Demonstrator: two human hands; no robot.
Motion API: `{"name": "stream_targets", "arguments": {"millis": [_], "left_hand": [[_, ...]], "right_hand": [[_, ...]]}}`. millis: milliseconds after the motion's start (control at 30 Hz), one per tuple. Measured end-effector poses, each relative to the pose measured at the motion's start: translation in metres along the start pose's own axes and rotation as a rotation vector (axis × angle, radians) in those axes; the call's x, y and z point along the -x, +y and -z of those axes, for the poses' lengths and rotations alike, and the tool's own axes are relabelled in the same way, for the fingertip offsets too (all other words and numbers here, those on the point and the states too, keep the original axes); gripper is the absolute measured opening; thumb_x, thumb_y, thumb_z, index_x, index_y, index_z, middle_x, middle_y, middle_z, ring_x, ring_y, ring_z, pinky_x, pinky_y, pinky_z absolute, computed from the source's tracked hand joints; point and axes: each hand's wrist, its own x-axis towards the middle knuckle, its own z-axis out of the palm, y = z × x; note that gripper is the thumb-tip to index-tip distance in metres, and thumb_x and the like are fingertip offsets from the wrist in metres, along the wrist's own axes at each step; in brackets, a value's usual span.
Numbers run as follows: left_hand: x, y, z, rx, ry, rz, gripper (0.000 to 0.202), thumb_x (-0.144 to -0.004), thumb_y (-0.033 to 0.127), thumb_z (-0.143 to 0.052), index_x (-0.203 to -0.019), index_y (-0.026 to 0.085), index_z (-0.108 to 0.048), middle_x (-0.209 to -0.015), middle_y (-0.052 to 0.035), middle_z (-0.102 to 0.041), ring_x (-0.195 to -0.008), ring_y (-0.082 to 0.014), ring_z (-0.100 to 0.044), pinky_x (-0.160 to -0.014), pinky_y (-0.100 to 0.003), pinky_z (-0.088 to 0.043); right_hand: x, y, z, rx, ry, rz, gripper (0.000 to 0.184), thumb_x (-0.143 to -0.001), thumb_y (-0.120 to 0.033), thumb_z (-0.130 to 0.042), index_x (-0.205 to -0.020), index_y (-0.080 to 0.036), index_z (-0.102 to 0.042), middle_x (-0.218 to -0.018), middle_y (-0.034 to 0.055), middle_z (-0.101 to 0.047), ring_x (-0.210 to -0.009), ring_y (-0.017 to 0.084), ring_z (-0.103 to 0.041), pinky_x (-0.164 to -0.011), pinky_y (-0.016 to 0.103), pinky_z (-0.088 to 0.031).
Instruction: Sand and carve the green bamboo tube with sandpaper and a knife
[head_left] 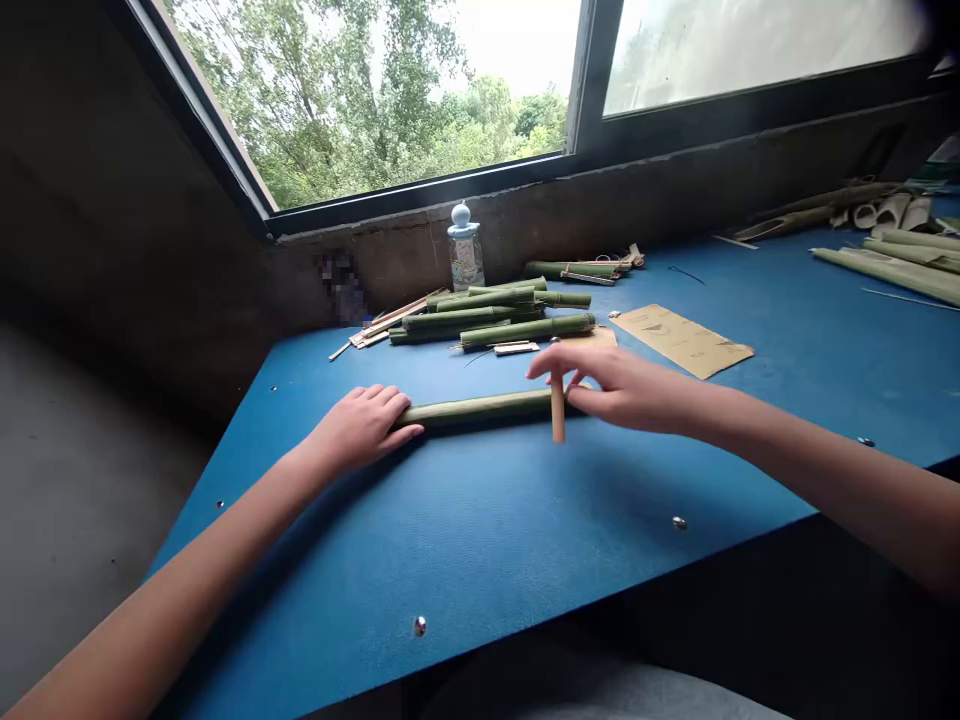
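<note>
A green bamboo pole (487,408) lies crosswise on the blue table in front of me. My left hand (369,422) is closed over its left end, thumb on the near side. Over the pole's right part is my right hand (600,385), its fingers curled about a short, upright tan stick-like piece (558,410), perhaps a wooden handle. That piece crosses in front of the pole. A small dark tip shows at its top; whether it is part of a tool I cannot tell. My right fingers hide the pole's right end in part.
Behind the pole lie several cut bamboo pieces (499,318) and thin split strips (386,325). A jar with a pale blue lid (466,255) stands by the wall. Flat cardboard (682,340) lies right of centre, more bamboo (892,265) far right. Metal bolts (420,627) dot the blue table (480,540).
</note>
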Motion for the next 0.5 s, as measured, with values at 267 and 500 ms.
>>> {"name": "stream_targets", "arguments": {"millis": [267, 500], "left_hand": [[-0.017, -0.092, -0.003, 0.266, 0.134, 0.402, 0.029, -0.101, 0.040, -0.053, -0.107, 0.014, -0.062, -0.107, -0.0071, -0.062, -0.098, -0.0206, -0.061, -0.090, -0.041, -0.050], [-0.108, -0.232, -0.019, 0.364, 0.479, 0.990, 0.040, -0.098, 0.040, -0.058, -0.130, 0.015, -0.054, -0.129, -0.0122, -0.054, -0.114, -0.0266, -0.057, -0.096, -0.048, -0.049]], "right_hand": [[-0.047, 0.040, -0.016, -0.193, -0.005, 0.066, 0.022, -0.091, -0.023, -0.044, -0.091, -0.017, -0.065, -0.089, 0.0059, -0.068, -0.087, 0.020, -0.064, -0.078, 0.032, -0.049], [-0.046, 0.060, -0.049, -0.210, 0.032, 0.166, 0.022, -0.090, -0.014, -0.042, -0.092, -0.018, -0.064, -0.083, 0.0036, -0.066, -0.079, 0.016, -0.058, -0.077, 0.031, -0.046]]}}
